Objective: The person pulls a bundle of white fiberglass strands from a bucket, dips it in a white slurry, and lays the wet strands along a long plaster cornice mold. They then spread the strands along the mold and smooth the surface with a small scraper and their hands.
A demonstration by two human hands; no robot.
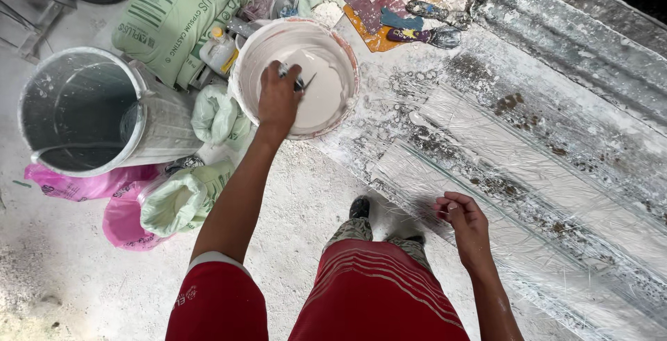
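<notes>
Largest in view is the long white plaster-crusted moulding form (556, 146), strewn with glass-fibre strands, running diagonally from upper right to lower right; its near edge lies just beside our right leg, so we can reach it without stepping. Left of it stands the tall grey plastic barrel (83, 111), upright and open-mouthed, well apart from the form. Behind that leans a pale green printed sack (174, 14) of powder, and below the barrel sit crumpled pink and green plastic bags (163, 205), crowding the floor on our left.

Between barrel and form sits the round white mixing bucket (295, 77), holding smooth white slurry; it is placed touching the form's end, probably so that the mix travels little.

Our left hand (279, 98) reaches over the bucket's near rim, fingers closed round the handle of a small dark-handled tool (300, 82), whose tip dips toward the slurry. Our right hand (464, 219) hovers above the form's near edge, fingers loosely curled with thumb and fingertips pinched; whether they hold a strand we cannot tell.

Several plaster-caked scrapers (424, 25) lie beyond the bucket. Open floor (299, 195) remains only around our feet.
</notes>
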